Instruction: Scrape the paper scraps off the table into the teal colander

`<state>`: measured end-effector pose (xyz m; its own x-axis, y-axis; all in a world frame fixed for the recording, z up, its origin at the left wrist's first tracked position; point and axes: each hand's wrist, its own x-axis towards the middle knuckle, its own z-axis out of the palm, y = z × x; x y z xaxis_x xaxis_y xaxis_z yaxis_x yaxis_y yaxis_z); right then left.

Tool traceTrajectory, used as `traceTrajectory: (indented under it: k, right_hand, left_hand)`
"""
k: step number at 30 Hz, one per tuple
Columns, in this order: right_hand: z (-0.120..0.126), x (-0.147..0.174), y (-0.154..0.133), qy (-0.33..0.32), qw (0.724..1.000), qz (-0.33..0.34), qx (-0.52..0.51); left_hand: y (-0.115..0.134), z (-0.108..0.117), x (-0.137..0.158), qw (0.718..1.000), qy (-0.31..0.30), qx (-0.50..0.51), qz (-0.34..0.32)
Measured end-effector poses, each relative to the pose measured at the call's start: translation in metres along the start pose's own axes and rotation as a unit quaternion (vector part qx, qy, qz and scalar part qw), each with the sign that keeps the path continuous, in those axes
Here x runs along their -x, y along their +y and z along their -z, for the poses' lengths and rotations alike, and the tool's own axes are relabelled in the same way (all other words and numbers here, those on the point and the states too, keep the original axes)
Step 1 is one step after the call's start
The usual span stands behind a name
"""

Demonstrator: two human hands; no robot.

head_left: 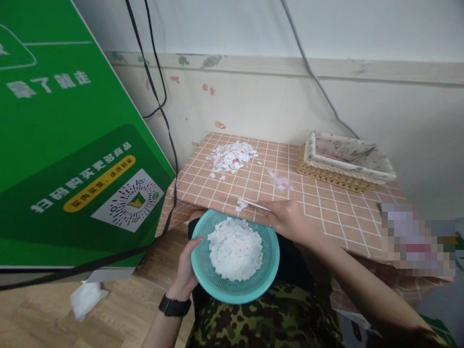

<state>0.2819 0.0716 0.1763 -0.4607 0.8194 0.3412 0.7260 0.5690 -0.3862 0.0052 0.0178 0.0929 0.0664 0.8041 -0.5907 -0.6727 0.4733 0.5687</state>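
Observation:
My left hand (186, 270) is closed on the left rim of a turquoise plastic basket (270, 256), thumb over the edge. The basket rests just above my lap at the table's front edge, with a heap of small white paper pieces (235, 249) inside. My right hand (290, 218) reaches over the table edge behind the basket. Its fingers pinch a thin white strip (256, 206), whose exact kind I cannot make out. At the strip's far tip lie a few paper scraps (239, 205).
Further back on the checked tablecloth (308, 198) lie a paper pile (234, 155) and a pinkish-white clump (281, 181). A lined wicker basket (337, 181) stands at the back right. A green sign (47, 125) and black cable (172, 145) are at left.

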Motion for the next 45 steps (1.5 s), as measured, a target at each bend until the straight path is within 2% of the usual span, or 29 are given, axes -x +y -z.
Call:
traceTrajectory:
  k: [5, 8, 11, 16, 19, 21, 24, 27, 30, 38, 45]
  right_hand:
    - [-0.006, 0.014, -0.023, 0.001, 0.995, 0.085, -0.053]
    - [-0.005, 0.015, -0.020, 0.033, 0.994, 0.087, -0.054]
    - [0.004, 0.008, -0.006, 0.079, 0.996, 0.042, -0.018]
    - [0.020, -0.019, 0.030, 0.148, 0.983, -0.098, 0.048]
    - [0.024, -0.041, 0.046, 0.129, 0.981, -0.141, 0.004]
    - [0.024, -0.058, 0.051, 0.096, 0.985, -0.140, -0.023]
    - [0.021, -0.088, 0.050, 0.034, 0.994, -0.096, -0.038]
    - [0.016, -0.116, 0.044, 0.000, 0.998, -0.047, -0.030]
    - [0.014, -0.136, 0.042, -0.031, 0.998, -0.038, -0.027]
    - [0.025, -0.151, 0.055, -0.122, 0.990, -0.027, -0.061]
    - [0.019, -0.161, 0.055, -0.118, 0.990, -0.014, -0.082]
  left_hand:
    - [0.001, 0.001, 0.001, 1.000, 0.013, 0.000, -0.005]
    - [0.001, 0.002, 0.001, 1.000, 0.015, 0.003, -0.007]
    - [0.000, 0.003, 0.001, 1.000, 0.015, 0.007, -0.007]
    - [-0.001, 0.007, -0.002, 1.000, 0.011, 0.013, -0.001]
    - [-0.005, 0.012, -0.006, 1.000, 0.018, 0.016, -0.005]
    - [-0.010, 0.016, -0.009, 1.000, 0.015, 0.015, -0.004]
    - [-0.020, 0.024, -0.016, 1.000, 0.021, 0.018, -0.010]
    - [-0.030, 0.034, -0.023, 0.999, 0.023, 0.026, -0.016]
    - [-0.034, 0.041, -0.026, 0.999, 0.032, 0.024, -0.017]
    - [-0.030, 0.043, -0.026, 0.999, 0.024, 0.035, 0.001]
    - [-0.030, 0.041, -0.026, 0.999, 0.032, 0.033, -0.004]
